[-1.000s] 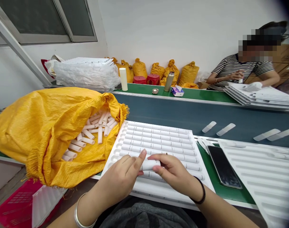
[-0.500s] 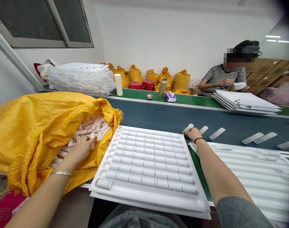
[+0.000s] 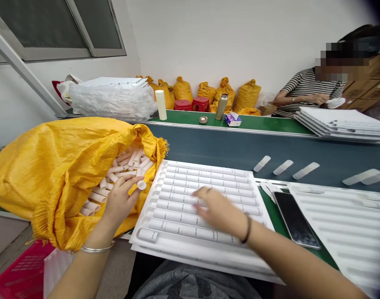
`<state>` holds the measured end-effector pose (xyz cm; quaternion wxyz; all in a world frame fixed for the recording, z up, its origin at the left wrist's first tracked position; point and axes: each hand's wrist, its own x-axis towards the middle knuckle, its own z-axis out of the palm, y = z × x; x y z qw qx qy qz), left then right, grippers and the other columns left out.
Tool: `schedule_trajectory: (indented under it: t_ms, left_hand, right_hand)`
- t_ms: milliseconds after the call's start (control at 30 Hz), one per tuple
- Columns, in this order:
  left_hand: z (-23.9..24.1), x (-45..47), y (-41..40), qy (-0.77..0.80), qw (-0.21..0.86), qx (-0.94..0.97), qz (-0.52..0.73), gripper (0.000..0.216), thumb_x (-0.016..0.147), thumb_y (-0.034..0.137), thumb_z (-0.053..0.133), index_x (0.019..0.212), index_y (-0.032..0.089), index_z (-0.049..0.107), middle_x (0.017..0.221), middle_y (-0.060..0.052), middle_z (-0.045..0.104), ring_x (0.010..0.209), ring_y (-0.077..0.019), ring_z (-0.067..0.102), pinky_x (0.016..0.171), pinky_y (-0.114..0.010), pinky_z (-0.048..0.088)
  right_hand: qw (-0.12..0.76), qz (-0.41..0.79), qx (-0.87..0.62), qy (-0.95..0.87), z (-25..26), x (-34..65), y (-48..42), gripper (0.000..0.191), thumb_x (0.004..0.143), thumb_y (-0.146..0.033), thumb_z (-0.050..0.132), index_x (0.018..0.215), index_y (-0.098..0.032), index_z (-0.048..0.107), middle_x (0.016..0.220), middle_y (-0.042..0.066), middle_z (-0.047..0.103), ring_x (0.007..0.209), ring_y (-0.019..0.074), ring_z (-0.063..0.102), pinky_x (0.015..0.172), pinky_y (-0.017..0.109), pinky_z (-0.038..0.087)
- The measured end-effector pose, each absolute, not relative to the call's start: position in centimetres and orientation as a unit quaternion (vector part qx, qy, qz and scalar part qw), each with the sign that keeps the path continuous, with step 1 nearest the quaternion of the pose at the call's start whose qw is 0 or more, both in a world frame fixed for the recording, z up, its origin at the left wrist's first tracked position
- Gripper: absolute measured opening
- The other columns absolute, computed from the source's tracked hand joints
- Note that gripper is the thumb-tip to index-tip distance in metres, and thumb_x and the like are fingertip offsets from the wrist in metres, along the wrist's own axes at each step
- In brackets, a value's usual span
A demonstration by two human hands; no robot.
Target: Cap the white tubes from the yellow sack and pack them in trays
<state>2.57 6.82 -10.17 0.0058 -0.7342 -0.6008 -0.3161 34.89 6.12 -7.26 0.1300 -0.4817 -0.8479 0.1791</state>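
Note:
My left hand [image 3: 123,199] pinches a short white tube [image 3: 141,185] between thumb and fingers, its round end facing me. It hovers at the mouth of a yellow woven sack [image 3: 71,145] full of similar loose tubes [image 3: 98,196]. My right hand [image 3: 219,211], blurred by motion, passes over a white ribbed tray [image 3: 146,211], thumb and forefinger apart and nothing visible between them. Rows of printed white tubes [image 3: 174,216] fill the tray's grooves. In the nearest groove a single short piece [image 3: 148,235] lies at the left end; my right forearm covers part of that groove.
Several white strip-like pieces [image 3: 282,167] lie along the dark belt [image 3: 208,143] behind the tray. A phone [image 3: 294,220] rests between this tray and another white tray [image 3: 342,236]. Across the belt, a person [image 3: 305,95] works beside stacked trays [image 3: 342,122]. A red basket [image 3: 24,265] stands lower left.
My left hand has come up out of the sack's mouth with a tube. My right hand has left a white piece on the belt and swung left over the tray, uncovering the phone.

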Motion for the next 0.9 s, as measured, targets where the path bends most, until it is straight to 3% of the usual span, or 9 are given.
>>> schedule_trajectory:
  t_ms: [67,133,267,367,567,667,800,900]
  left_hand:
    - [-9.5,4.7,6.0,-0.570,-0.024,-0.728,-0.379,0.028,0.086,0.034,0.054,0.108,0.020,0.065,0.108,-0.008,0.060,0.106,-0.0220,0.056,0.095,-0.035,0.044]
    - [-9.0,6.3,5.4,-0.554,-0.058,-0.714,-0.424,0.026,0.082,0.032,0.062,0.105,0.021,0.066,0.105,-0.006,0.063,0.103,-0.0212,0.057,0.093,-0.033,0.045]
    - [-8.9,7.9,4.4,-0.522,-0.251,-0.579,-0.574,0.025,0.075,0.028,0.071,0.098,0.021,0.064,0.096,-0.003,0.065,0.092,-0.0165,0.062,0.085,-0.028,0.050]
    - [-8.7,7.9,4.0,-0.455,-0.410,-0.420,-0.670,0.032,0.068,0.021,0.077,0.094,0.021,0.059,0.091,0.001,0.066,0.083,-0.0125,0.064,0.076,-0.023,0.054]
    - [-8.0,7.4,3.3,-0.375,-0.568,-0.258,-0.686,0.043,0.059,0.016,0.082,0.094,0.023,0.057,0.082,0.000,0.070,0.070,-0.0105,0.066,0.065,-0.018,0.056]
    - [-7.9,7.6,2.9,-0.364,-0.608,-0.221,-0.670,0.043,0.056,0.019,0.084,0.091,0.022,0.059,0.078,0.000,0.070,0.064,-0.0093,0.065,0.062,-0.016,0.055]
    - [-8.4,8.5,2.3,-0.374,-0.629,-0.249,-0.635,0.039,0.055,0.022,0.086,0.085,0.021,0.061,0.075,0.001,0.069,0.063,-0.0088,0.064,0.061,-0.016,0.054]
    - [-8.6,9.5,2.0,-0.408,-0.613,-0.334,-0.589,0.033,0.061,0.029,0.083,0.084,0.020,0.061,0.074,0.003,0.067,0.064,-0.0088,0.064,0.064,-0.017,0.052]
  right_hand:
    - [0.110,0.142,-0.287,-0.941,-8.9,28.7,3.3,0.017,0.086,-0.015,0.049,0.093,-0.015,0.064,0.086,0.007,0.066,0.078,0.0174,0.060,0.072,0.028,0.047]
    - [0.098,0.104,-0.235,-0.961,-10.2,24.1,1.5,0.014,0.085,-0.014,0.050,0.090,-0.013,0.063,0.086,0.008,0.065,0.075,0.0197,0.060,0.067,0.032,0.048]
    - [0.066,0.097,-0.301,-0.946,-11.3,20.2,0.2,0.016,0.087,-0.020,0.049,0.086,-0.011,0.062,0.084,0.012,0.064,0.073,0.0238,0.060,0.056,0.034,0.047]
    - [0.094,0.090,-0.316,-0.940,-11.6,20.1,0.0,0.014,0.086,-0.019,0.050,0.085,-0.011,0.062,0.083,0.012,0.062,0.074,0.0243,0.058,0.056,0.035,0.048]
    - [0.113,0.115,-0.344,-0.925,-11.6,21.9,0.2,0.023,0.073,-0.025,0.060,0.089,-0.009,0.059,0.085,0.013,0.060,0.078,0.0247,0.056,0.065,0.036,0.049]
    - [0.202,0.227,-0.388,-0.870,-9.9,23.9,1.1,0.025,0.074,-0.026,0.059,0.094,-0.011,0.057,0.084,0.010,0.061,0.075,0.0213,0.056,0.067,0.035,0.049]
    - [0.397,0.426,-0.384,-0.717,-7.1,28.1,3.2,0.024,0.087,-0.027,0.050,0.109,-0.017,0.051,0.085,0.003,0.059,0.065,0.0114,0.053,0.058,0.024,0.046]
    - [0.442,0.398,-0.339,-0.728,-5.5,31.5,4.2,0.026,0.090,-0.025,0.052,0.115,-0.020,0.055,0.092,0.005,0.059,0.077,0.0132,0.056,0.066,0.026,0.049]
